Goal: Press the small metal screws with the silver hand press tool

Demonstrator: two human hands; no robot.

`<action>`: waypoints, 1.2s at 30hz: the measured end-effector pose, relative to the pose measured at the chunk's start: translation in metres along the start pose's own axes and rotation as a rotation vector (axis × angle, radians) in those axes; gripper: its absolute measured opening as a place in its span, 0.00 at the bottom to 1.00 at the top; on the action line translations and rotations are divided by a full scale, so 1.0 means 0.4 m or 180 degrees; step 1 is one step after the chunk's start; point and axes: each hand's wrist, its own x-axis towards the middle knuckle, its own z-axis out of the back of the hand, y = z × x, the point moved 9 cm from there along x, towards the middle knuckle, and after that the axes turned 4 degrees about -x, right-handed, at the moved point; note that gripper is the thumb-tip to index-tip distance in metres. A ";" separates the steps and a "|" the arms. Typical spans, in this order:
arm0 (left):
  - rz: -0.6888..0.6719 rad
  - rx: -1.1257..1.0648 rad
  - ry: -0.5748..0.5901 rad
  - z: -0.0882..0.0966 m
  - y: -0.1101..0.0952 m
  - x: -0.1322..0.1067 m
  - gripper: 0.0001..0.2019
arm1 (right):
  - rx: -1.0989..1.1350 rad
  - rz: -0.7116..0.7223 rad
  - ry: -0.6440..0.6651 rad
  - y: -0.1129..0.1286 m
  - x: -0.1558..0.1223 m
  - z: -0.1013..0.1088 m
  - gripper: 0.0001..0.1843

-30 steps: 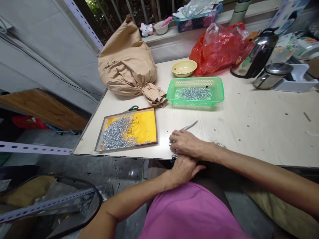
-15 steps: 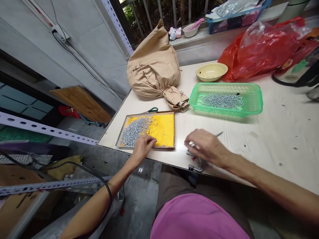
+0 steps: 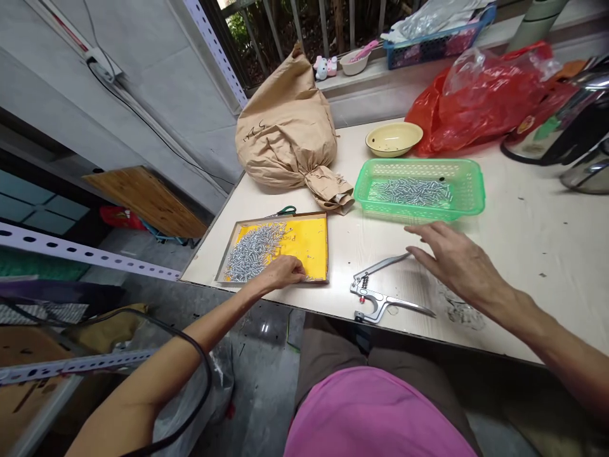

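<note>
My left hand (image 3: 285,273) is over the front of a shallow tray (image 3: 328,251), fingers curled down and pressed together. Whatever is between its fingertips is hidden. Many small silver metal pieces (image 3: 254,251) are heaped at the tray's left, on a yellow sheet (image 3: 309,238). My right hand (image 3: 450,257) hovers above the table with thumb and fingers apart, just in front of a green plastic basket (image 3: 419,212). That basket holds more slim silver metal pieces (image 3: 413,192). Silver spring-loaded pliers (image 3: 378,301) lie at the table's front edge, handles spread, below and left of my right hand.
Behind the tray are green-handled scissors (image 3: 285,211) and a tied brown paper sack (image 3: 290,133). A yellow bowl (image 3: 394,138), a red plastic bag (image 3: 476,108) and a metal kettle (image 3: 547,136) stand at the back right. The table's front edge (image 3: 328,318) runs close to my lap.
My right hand has moved right and away from the pliers toward the basket, its fingers spreading, so the pliers now show fully. My left hand has shifted slightly right along the tray's front.
</note>
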 end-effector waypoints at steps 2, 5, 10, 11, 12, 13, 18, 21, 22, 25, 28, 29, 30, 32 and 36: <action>0.0034 0.0213 -0.0067 0.003 -0.008 0.000 0.08 | 0.0088 -0.0065 0.0101 -0.001 -0.035 -0.017 0.18; 0.0018 0.0521 -0.0387 0.018 -0.016 0.000 0.08 | 0.0168 -0.0115 0.0195 -0.008 -0.069 -0.024 0.16; -0.0022 0.0592 -0.0749 0.028 0.002 -0.006 0.07 | 0.0197 -0.0149 0.0165 -0.021 -0.109 -0.013 0.15; -0.0055 0.0540 -0.0740 0.025 0.006 -0.008 0.06 | 0.0219 -0.0157 0.0166 -0.023 -0.116 -0.012 0.15; -0.0097 0.0480 -0.0747 0.023 0.007 -0.011 0.05 | 0.0250 -0.0172 0.0170 -0.025 -0.122 -0.011 0.15; -0.0135 0.0404 -0.0793 0.025 0.008 -0.014 0.05 | 0.0302 -0.0202 0.0171 -0.025 -0.125 -0.010 0.15; 0.0075 -0.0624 -0.1318 0.065 0.019 -0.031 0.04 | 0.1210 -0.0426 0.0197 0.035 -0.072 -0.022 0.13; 0.0356 -0.1698 -0.1417 0.068 0.025 -0.035 0.07 | 0.2080 -0.0464 0.0317 0.142 0.018 -0.074 0.10; 0.0381 -0.2046 -0.1416 0.067 0.020 -0.037 0.08 | 0.2323 -0.0502 0.0316 0.180 0.052 -0.095 0.09; 0.0228 -0.2775 -0.1463 0.073 -0.011 -0.056 0.11 | 0.2892 -0.0520 0.0450 0.297 0.141 -0.166 0.13; 0.0119 -0.3206 -0.1511 0.084 -0.036 -0.089 0.11 | 0.3136 -0.0500 0.0479 0.370 0.189 -0.200 0.10; 0.0126 -0.3356 -0.1483 0.082 -0.043 -0.101 0.12 | 0.3102 -0.0459 0.0453 0.380 0.195 -0.198 0.10; 0.0140 -0.3498 -0.1432 0.076 -0.050 -0.112 0.12 | 0.3011 -0.0389 0.0407 0.381 0.194 -0.190 0.10; 0.0152 -0.3736 -0.1245 0.051 -0.075 -0.128 0.15 | 0.2725 -0.0229 0.0266 0.356 0.176 -0.156 0.09; 0.0207 -0.3999 -0.0598 -0.057 -0.152 -0.130 0.17 | 0.1997 -0.0118 0.0076 0.235 0.069 -0.067 0.13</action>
